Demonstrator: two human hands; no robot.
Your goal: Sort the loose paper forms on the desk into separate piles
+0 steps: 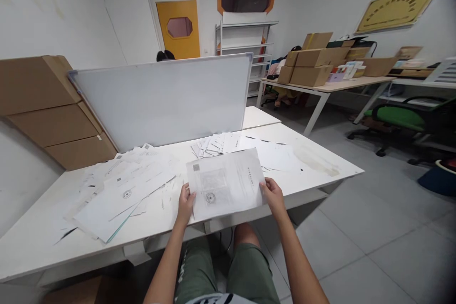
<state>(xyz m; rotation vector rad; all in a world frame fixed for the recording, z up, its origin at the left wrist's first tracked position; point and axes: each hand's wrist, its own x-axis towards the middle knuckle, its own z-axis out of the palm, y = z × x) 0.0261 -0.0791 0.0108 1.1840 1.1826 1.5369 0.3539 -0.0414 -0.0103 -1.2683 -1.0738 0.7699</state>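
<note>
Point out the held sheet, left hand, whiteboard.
Held sheet (230, 184), head view: middle of its printed side.
Left hand (185, 203), head view: middle of the hand.
Whiteboard (164, 100), head view: middle of its white face.

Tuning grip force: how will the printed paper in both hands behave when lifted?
The printed paper looks thin, so probably light and floppy if lifted by one corner. Pinched at opposite sides by left hand and right hand, it spans nearly flat, so two-handed support likely limits sagging.
</note>
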